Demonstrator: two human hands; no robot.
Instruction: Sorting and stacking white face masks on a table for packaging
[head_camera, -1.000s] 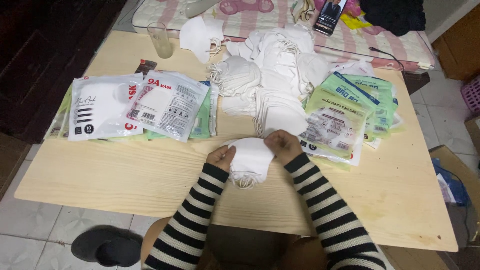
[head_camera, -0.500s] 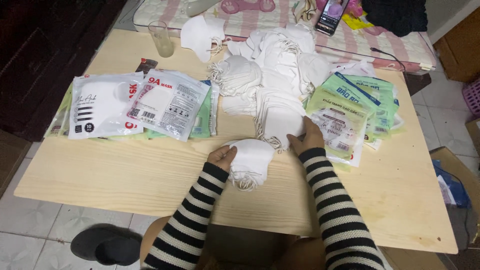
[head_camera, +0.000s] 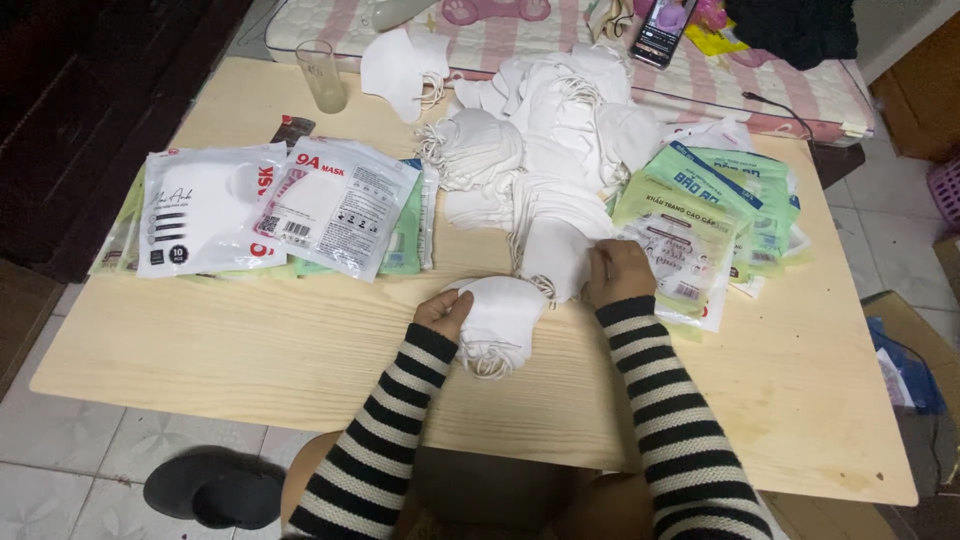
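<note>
At the near edge of the pale wooden table (head_camera: 200, 350) we hold a small stack of white face masks (head_camera: 497, 322) under the left hand (head_camera: 443, 312), whose fingers are curled closed on the stack's left rim, ear loops hanging loose below it. The right hand (head_camera: 618, 272) has its fingers bent down on the lowest mask of the loose white pile (head_camera: 545, 160) that spreads toward the table's far side; whether it already pinches that mask or only presses on it we cannot tell from this view. The pile lies between the printed white pouches (head_camera: 270, 205) on the left and the green-printed pouches (head_camera: 715, 215) on the right, and touches both groups at its edges. Judgement on technique: take one mask only, lifting by the folded body and not by the loops, since the loops in the pile look tangled and could drag neighbours along. Keep the left hand pressing the stack flat so it does not fan out, and lay the new mask with fold and loops facing the same way as those beneath. A clear drinking glass (head_camera: 322, 75) stands well apart at the far left, out of the working path.
</note>
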